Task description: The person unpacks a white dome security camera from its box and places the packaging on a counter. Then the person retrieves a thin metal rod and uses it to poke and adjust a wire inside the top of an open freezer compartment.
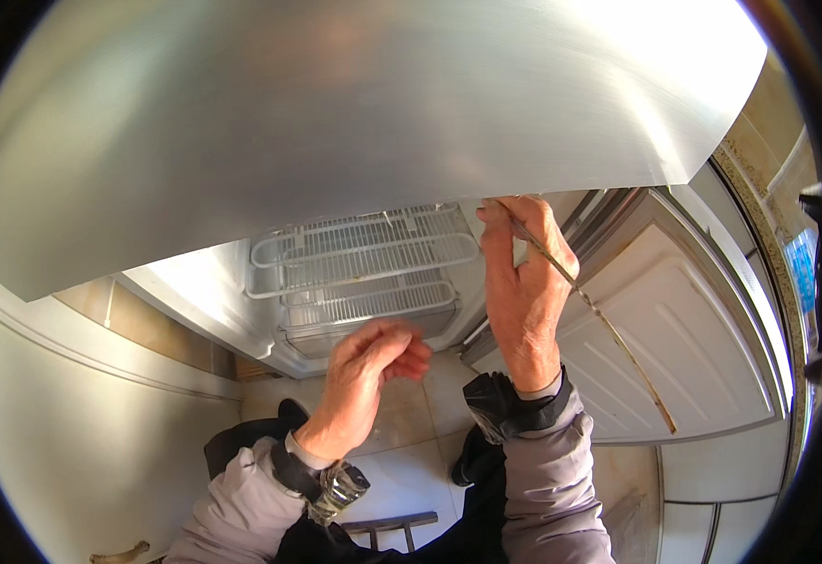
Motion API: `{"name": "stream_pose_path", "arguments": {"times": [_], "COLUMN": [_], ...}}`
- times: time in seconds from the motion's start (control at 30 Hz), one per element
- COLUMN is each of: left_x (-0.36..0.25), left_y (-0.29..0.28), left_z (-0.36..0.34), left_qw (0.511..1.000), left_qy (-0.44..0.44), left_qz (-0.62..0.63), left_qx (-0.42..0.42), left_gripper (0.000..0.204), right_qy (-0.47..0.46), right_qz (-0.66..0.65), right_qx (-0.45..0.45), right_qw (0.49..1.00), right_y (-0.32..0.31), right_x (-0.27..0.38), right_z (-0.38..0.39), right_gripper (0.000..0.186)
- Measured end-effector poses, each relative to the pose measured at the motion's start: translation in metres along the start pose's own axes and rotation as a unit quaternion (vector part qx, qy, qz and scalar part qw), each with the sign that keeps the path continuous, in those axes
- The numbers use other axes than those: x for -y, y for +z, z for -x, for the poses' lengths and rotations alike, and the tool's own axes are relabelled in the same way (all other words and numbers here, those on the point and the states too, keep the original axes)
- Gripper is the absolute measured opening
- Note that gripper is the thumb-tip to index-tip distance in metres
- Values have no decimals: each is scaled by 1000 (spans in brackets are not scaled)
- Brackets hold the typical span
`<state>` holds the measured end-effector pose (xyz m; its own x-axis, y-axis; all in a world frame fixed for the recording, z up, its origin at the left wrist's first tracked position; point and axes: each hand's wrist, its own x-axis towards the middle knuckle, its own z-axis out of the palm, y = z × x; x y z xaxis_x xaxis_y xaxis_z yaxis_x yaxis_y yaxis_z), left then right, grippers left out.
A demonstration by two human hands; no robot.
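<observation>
Nearest, a dark slatted frame [392, 523] stands low on the tiled floor [394, 470], between the person's dark trouser legs. Both forearms come in wearing pale grey sleeves [550, 470], each with a black wrist strap [542, 411].

The left hand [352, 378] is on the left and nearer than the right, slightly blurred, its fingers loosely bent rather than clenched. The right hand [531, 301] reaches farther, pinching a thin twisted rod [608, 329] between thumb and fingers close to the rod's far end. From there the rod slants across the hand and out to its right, coming back toward the person; its brownish near tip lies well right of both hands, in front of the white ribbed door liner [683, 324].

Beyond the left hand, the fridge compartment [265, 329] shows white wire shelves [364, 258] above a clear drawer front [373, 336]. To the far right, past a speckled worktop edge [757, 179], is a blue printed item [803, 268], its print too small to read. A large brushed-metal panel [354, 113] spans the far side.
</observation>
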<state>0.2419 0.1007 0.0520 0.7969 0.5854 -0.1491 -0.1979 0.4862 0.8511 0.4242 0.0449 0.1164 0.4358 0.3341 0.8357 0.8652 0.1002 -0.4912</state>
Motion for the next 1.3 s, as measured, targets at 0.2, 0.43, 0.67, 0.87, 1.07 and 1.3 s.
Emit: {"name": "stream_pose_path", "arguments": {"times": [0.2,0.43,0.67,0.87,1.07,1.3], "left_x": [-40,-47,-43,-46,-47,-47], "left_y": [32,15,9,5,6,3], "left_z": [-27,-28,-28,-28,-28,-26], "left_qw": [991,979,980,977,978,978], "left_qy": [134,191,186,192,188,186], "left_qz": [19,52,59,74,77,89], "left_qx": [14,-50,-47,-47,-39,-43], "left_gripper": [27,24,24,25,24,23], "right_qy": [17,10,-36,-33,-74,-115], "right_qz": [-77,-38,-2,25,59,82], "right_qx": [-49,2,-10,-1,11,11], "right_qw": [996,999,999,999,995,990], "right_y": [-6,6,14,13,13,23], "right_x": [8,12,12,18,17,17], "right_z": [-1,1,-1,1,1,10], "right_gripper": [11,17,17,20,24,35]}}
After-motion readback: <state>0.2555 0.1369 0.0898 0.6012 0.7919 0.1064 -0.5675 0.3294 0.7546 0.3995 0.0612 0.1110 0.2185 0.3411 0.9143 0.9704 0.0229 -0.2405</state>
